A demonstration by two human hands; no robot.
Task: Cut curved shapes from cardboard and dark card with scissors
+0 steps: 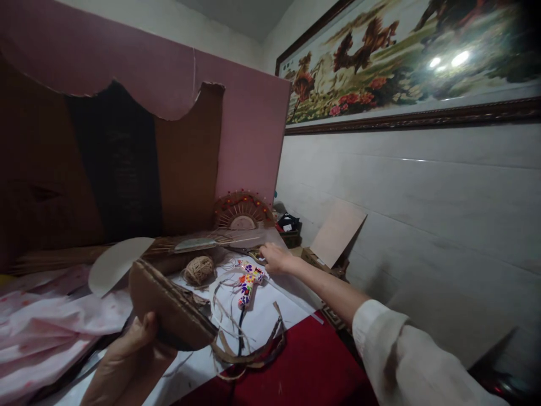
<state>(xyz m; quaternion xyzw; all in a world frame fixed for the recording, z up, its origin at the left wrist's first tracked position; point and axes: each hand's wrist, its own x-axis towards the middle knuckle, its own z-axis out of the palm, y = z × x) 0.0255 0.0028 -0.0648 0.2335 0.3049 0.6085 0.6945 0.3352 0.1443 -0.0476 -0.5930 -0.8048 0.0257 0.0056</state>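
Observation:
My left hand (135, 349) grips a stack of half-round cardboard pieces (169, 310), thumb on the near face and fingers hidden behind. Stretched out over the far part of the table, my right hand (276, 259) has its fingers closed at the handles of a pair of scissors (252, 254); the grip is partly hidden. Just below that hand lies a flower-patterned glue gun (250, 285) with a black cord. A ball of twine (199, 270) sits between my hands. Curled cardboard strips (253, 356) lie at the near side of the white sheet (270, 316).
A large pink and brown cardboard panel (253, 129) stands behind the table. A stick fan with red beads (244, 214) leans there. Pink-white cloth (46, 327) and a pale rounded card (116, 265) lie left. Red cloth (313, 361) covers the near edge; the wall is right.

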